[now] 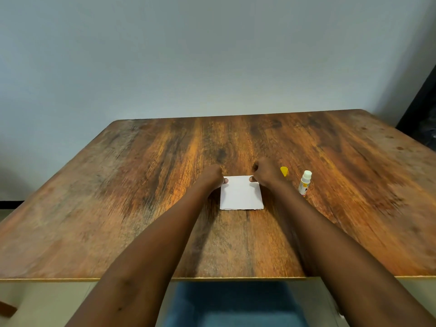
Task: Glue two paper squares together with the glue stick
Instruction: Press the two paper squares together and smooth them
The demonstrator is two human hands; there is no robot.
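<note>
Head view, one moment, itemised. Table (141, 185): wood-grain top, wall behind. Paper (241, 193): white square lying flat near the table's middle, its edges roughly parallel to the table's near edge; whether it is one sheet or two stacked cannot be told, as only one outline shows. Left hand (212, 177): curled at the paper's far left corner, thumb tip on the sheet; closed on that corner, though pinching or merely pressing cannot be told. Right hand (265, 174): curled at the far right corner, thumb tip likewise on the sheet, same doubt. Both hands work the far edge; the near edge lies free on the wood. Glue stick (305, 182): white body, uncapped, standing tilted to the right of the paper, near the right forearm and well apart from the left hand. Cap (284, 171): yellow, lying just beyond the right hand, between it and the stick. Judgement: the squares appear to be at the aligning or pressing stage, corners being matched along the far edge. The governing relation: stick and cap both lie to the right of the grip, so the right hand is the nearer one for any recapping or further gluing, while the left would hold the paper down.
</note>
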